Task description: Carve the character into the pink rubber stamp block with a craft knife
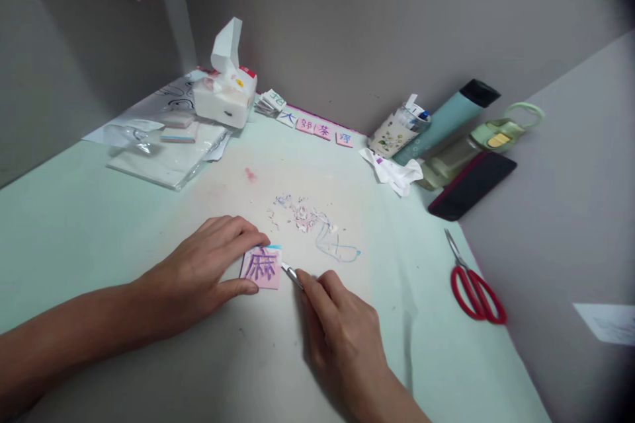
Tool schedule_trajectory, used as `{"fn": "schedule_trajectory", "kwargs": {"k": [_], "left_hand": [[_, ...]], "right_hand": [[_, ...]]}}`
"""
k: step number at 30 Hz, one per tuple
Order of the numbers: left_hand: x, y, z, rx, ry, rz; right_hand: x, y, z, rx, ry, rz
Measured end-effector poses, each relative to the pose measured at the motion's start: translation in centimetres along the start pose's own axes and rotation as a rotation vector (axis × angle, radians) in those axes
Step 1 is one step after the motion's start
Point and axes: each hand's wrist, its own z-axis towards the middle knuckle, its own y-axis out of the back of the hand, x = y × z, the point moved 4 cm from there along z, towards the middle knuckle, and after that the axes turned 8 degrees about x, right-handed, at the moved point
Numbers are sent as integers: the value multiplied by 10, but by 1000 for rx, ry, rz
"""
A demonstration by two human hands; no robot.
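Note:
A small square carving block (269, 275), pink and white with a purple Chinese character, lies on the table. My left hand (208, 271) grips its left side, thumb at the lower edge and fingers along the top. A thin carving knife (292, 275) is pinched in my right hand (342, 330), its metal tip at the block's right edge. Pink, white and bluish shavings (303, 217) are scattered just beyond the block. Beside them a blue line drawing (337, 248) marks the surface.
Lettered blocks (322, 131) line the back edge beside a tissue pack (225, 99). Plastic-wrapped sheets (171, 162) lie at left. Along the right stand a pen cup (394, 135), a teal bottle (441, 119), a green bottle (459, 149), a phone (471, 186) and red scissors (473, 287).

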Motion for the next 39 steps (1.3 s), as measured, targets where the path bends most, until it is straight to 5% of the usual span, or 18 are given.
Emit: {"fn": "schedule_trajectory", "kwargs": {"k": [39], "left_hand": [[-3,2,1,3,62,27]], "right_hand": [[8,-1,7,-19,-69,-76]]}}
